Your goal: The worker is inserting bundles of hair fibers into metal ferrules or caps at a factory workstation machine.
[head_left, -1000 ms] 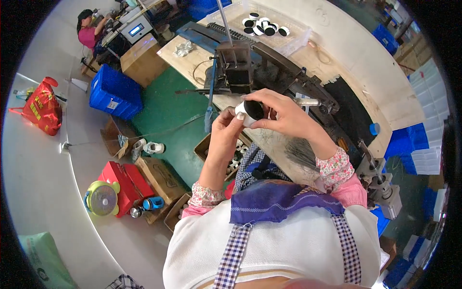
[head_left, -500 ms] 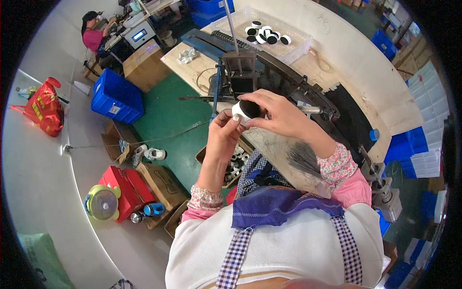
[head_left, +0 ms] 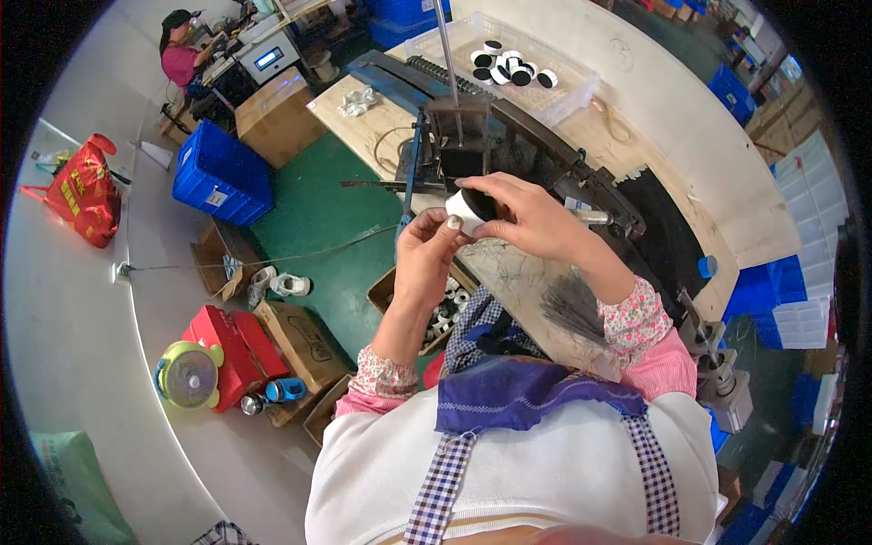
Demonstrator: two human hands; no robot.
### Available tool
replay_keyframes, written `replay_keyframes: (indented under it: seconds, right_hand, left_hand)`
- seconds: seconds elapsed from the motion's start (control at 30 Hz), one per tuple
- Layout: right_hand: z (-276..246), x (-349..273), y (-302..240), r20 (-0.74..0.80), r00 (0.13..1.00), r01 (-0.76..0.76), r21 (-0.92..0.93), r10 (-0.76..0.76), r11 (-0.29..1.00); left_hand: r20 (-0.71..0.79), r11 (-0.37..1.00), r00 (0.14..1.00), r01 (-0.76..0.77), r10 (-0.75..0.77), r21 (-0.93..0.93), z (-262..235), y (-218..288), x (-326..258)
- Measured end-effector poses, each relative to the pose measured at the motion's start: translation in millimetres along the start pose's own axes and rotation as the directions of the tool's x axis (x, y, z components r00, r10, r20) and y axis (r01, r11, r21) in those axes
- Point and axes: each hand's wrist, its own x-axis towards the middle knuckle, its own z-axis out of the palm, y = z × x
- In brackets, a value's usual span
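Little had moved: the left hand (head_left: 426,252) and right hand (head_left: 541,221) still gripped the white cap (head_left: 461,210) from opposite sides, probably to steady it.

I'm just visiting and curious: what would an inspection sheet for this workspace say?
Surface: wooden bench, darkly marked in places, bearing a dark metal machine.
Work pieces: one white-and-black round piece in hand; similar pieces gathered in a clear tray.
Clutter: crumpled clear wrapping on the bench.
Hands: left hand and right hand both hold the round piece.
Cables: a thin cord leads from a white wall box toward the bench.
Surroundings: co-worker, blue crate, red bag, green-rimmed fan.
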Motion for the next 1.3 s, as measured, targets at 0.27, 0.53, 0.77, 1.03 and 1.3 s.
replay_keyframes:
  seconds: [0.27,0.53,0.77,1.03,1.3]
  right_hand:
    - [-19.7,19.9,-8.7,-0.194,0.981,-0.011,-0.021,0.007,1.000]
    - [-60.9,117.8,-31.8,-0.365,0.930,0.025,0.196,0.049,0.980]
    - [-46.1,147.0,-15.5,-0.479,0.877,0.154,0.197,-0.042,0.968]
    - [-63.2,156.4,-31.1,-0.568,0.821,0.207,0.217,-0.049,0.954]
    - [-74.5,167.9,-46.0,-0.608,0.780,0.276,0.123,-0.147,0.953]
  left_hand:
    - [-0.041,0.991,0.991,-0.130,0.129,-0.017,-12.5,4.2,15.1]
    - [-0.065,0.963,0.978,-0.206,0.198,-0.174,-2.0,9.5,45.1]
    - [-0.059,0.946,0.980,-0.198,0.189,-0.257,1.6,6.4,49.6]
    - [-0.094,0.945,0.972,-0.230,0.214,-0.232,15.2,1.9,56.1]
    - [-0.104,0.933,0.959,-0.282,0.265,-0.222,32.8,-5.7,64.2]
